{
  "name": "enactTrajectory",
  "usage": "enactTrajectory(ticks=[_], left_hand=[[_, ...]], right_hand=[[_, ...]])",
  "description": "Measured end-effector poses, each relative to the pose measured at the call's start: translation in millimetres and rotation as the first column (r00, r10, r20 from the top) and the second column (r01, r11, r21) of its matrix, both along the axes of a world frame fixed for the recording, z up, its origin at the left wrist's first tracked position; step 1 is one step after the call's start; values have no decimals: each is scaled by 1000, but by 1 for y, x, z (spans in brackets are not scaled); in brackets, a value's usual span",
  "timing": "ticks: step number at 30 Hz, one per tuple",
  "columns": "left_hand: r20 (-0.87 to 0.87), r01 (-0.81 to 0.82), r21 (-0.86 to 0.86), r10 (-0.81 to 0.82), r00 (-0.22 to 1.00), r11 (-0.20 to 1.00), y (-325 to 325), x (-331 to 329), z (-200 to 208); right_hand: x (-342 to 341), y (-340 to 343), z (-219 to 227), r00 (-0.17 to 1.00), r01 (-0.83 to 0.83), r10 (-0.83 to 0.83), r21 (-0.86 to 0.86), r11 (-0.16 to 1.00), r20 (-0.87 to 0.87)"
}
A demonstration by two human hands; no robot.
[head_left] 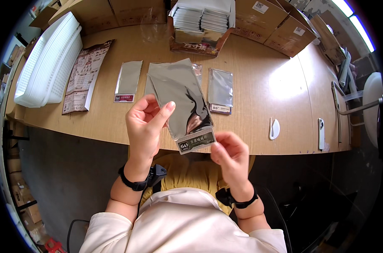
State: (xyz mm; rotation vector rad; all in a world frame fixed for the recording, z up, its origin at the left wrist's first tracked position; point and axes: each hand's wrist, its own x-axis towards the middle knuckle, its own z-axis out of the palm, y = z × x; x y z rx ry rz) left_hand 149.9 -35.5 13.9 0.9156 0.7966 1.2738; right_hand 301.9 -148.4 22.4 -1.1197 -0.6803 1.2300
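A flat, shiny silver packet [174, 90] with a dark label strip along its lower end is held up tilted over the table's near edge. My left hand [144, 126] pinches its left side between thumb and fingers. At the label's lower right corner, my right hand [232, 155] has thumb and forefinger closed on the edge. Behind the held packet lie more silver packets [150, 87], partly hidden. To the left rests a silver packet with a maroon label [130, 79]; to the right is a packet pile with a pale label [221, 86].
An open display box [195, 45] full of upright packets stands at the back, flanked by cardboard boxes [265, 21]. Stacked white plastic baskets [52, 59] and a folded printed carton [84, 80] are left. A white oval object [275, 129] and a phone [321, 134] lie right.
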Motion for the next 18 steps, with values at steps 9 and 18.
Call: enactTrajectory(ticks=[9,18], left_hand=[[-171,130,53,-119,978,990,-12,5,0],[4,333,-50,-333,943,942,-42,27,-12]], right_hand=[[38,14,19,968,-142,157,-87,986,196],[64,-6,-1,982,-44,71,-152,987,178]])
